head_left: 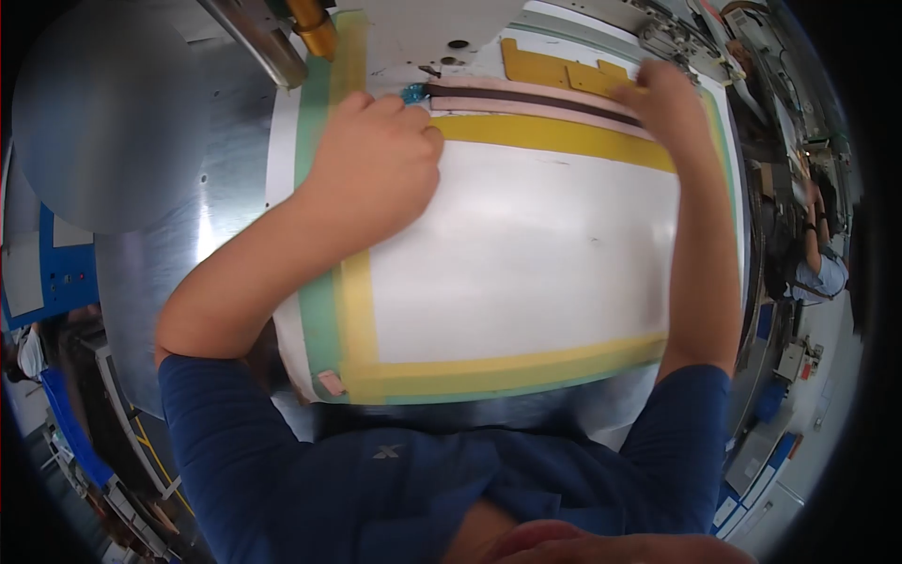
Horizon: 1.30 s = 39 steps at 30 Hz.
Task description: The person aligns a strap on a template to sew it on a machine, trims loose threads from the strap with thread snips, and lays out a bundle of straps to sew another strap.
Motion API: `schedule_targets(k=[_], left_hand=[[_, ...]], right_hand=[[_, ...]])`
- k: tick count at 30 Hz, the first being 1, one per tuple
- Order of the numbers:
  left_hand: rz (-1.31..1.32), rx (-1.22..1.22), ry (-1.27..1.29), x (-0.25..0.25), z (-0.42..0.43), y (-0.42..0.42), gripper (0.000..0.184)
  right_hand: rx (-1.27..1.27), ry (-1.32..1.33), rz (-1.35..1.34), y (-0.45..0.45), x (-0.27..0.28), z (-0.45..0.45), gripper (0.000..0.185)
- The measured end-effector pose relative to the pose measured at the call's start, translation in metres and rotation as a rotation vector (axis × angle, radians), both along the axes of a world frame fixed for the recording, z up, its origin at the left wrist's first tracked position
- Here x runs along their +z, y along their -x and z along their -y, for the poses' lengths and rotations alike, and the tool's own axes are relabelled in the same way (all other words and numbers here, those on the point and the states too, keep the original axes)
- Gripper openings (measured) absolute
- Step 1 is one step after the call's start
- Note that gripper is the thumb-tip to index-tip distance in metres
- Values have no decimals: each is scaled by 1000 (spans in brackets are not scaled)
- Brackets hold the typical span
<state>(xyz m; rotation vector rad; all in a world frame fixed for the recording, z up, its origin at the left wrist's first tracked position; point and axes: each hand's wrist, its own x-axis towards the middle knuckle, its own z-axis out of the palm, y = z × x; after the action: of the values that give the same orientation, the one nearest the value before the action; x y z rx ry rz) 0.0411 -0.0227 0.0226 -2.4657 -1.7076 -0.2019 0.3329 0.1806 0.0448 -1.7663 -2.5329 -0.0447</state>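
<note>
A long pale pink strip (526, 98) with a dark band along its middle lies across the far part of a white work board (526, 244). My left hand (376, 169) is closed with curled fingers by the strip's left end, next to a small blue piece (413, 92). What its fingertips hold, if anything, is hidden. My right hand (672, 105) is over the strip's right end, its fingers bent in a pinch; the contents of that pinch cannot be made out. A yellow band (554, 136) runs along the strip's near side.
Behind the strip lies a yellow-brown flat plate (536, 68). A light machine housing (423, 38) overhangs the board's far side, with a metal cylinder (258, 47) at its left. Yellow and green tape (507, 371) edges the board. Another person (819, 273) is far right.
</note>
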Motion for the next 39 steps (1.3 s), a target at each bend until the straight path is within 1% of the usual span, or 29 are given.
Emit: schedule_targets(k=[2,3,4,5,6,8,12,18,25,27,31,33,34,36,39], left_hand=[[-125,84,249,11,5,-6,34],[-139,81,247,5,7,-1,34],[-19,48,36,-6,5,1,37],[101,16,-176,-13,3,3,40],[91,15,-170,-17,1,5,40],[91,38,-253,-24,3,10,49],[29,101,-151,-20,6,5,52],[6,109,-123,-17,0,-1,55],[-4,128,-124,-20,-2,2,56],[1,133,-129,-20,-1,3,56],[52,145,-84,-17,-1,3,57],[64,152,-68,-19,-2,2,58],[56,161,-82,-21,-2,1,58],[46,172,-96,-22,-2,1,58],[60,174,-71,-23,-2,2,59]], right_hand=[[177,86,-197,54,-10,41,37],[283,140,-279,74,-18,55,34],[279,144,-291,84,-30,62,34],[415,95,-389,94,-43,69,30],[551,45,-487,99,-50,74,26],[544,49,-479,102,-48,86,23],[585,54,-496,95,-49,84,16],[616,-15,-491,91,-54,80,13],[595,-6,-469,94,-55,78,14],[566,36,-454,94,-52,81,13],[606,67,-469,94,-46,80,14],[558,103,-396,96,-42,78,23],[558,99,-396,95,-41,78,23],[608,62,-423,95,-40,77,17],[593,77,-386,96,-39,77,20]])
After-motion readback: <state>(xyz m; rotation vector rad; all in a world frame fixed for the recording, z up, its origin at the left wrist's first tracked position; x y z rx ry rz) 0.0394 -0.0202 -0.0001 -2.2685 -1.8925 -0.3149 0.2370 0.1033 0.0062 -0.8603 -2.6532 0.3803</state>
